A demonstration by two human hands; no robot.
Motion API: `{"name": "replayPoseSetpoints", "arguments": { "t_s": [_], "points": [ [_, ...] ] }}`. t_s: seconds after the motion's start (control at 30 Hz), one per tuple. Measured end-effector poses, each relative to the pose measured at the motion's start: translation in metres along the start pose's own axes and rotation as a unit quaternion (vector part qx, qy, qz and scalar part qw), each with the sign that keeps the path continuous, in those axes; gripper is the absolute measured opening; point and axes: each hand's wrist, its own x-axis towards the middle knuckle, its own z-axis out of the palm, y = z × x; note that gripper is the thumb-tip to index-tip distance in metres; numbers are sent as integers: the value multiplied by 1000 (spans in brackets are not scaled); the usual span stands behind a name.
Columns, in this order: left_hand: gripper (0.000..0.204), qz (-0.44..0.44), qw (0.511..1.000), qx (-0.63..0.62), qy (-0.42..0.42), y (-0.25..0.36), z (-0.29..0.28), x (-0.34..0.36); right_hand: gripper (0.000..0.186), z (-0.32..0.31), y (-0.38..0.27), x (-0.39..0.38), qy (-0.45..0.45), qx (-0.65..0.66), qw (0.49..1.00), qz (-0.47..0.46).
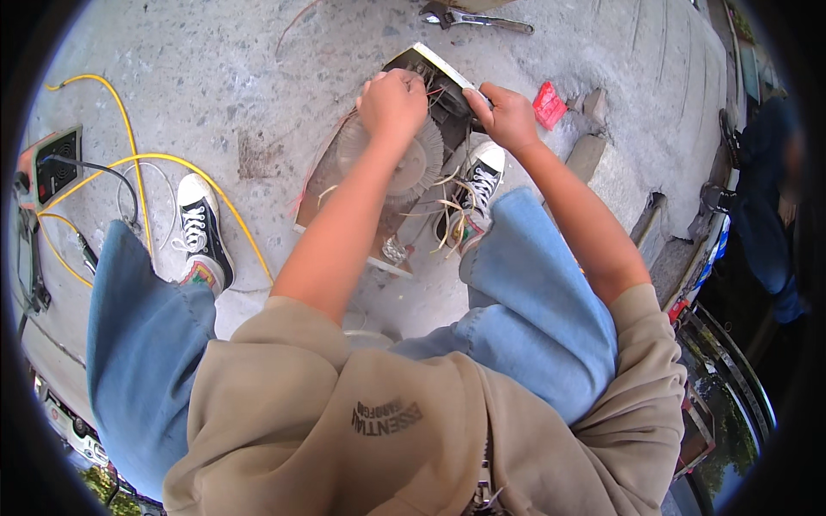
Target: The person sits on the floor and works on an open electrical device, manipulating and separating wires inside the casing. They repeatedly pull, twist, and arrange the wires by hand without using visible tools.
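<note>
On the concrete between my feet lies an opened appliance (319, 176) with a round, finned grey wheel (419, 163) and loose thin wires. At its far end, my left hand (393, 103) is closed, fingers curled down among dark parts and red wires; what the fingertips hold is hidden. My right hand (508, 116) grips the white-edged end panel (442, 64) at its right corner, with the thumb along the edge. Several pale, stripped-looking wire ends (440, 199) stick out beside my right shoe (483, 176).
An adjustable wrench (492, 21) lies at the far edge. A red crumpled packet (549, 106) and stone pieces (587, 156) sit to the right. A yellow cable (129, 129) loops past a black-and-orange box (58, 168) and my left shoe (200, 224). Another person's leg (761, 198) shows far right.
</note>
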Motion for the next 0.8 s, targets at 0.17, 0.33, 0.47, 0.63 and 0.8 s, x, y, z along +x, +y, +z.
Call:
{"name": "replayPoseSetpoints", "arguments": {
  "t_s": [0.17, 0.33, 0.47, 0.63, 0.8],
  "points": [
    [19, 21, 1000, -17, 5, -1, 3, -5, 45, -2, 1, 2, -10, -2, 1000, 4],
    [15, 37, 996, -75, -29, -2, 0, -5, 44, 0, 3, 0, 5, 9, 1000, 11],
    [16, 4, 998, -63, 12, -4, 4, 6, 44, -1, -3, 1, -4, 20, 1000, 23],
    [18, 79, 997, -2, 1, 8, -3, -11, 45, 3, -1, -4, 40, 24, 999, -3],
    [19, 63, 994, -15, 85, 2, 10, 11, 45, -3, 0, 5, 7, -3, 1000, 15]
  ]
}}
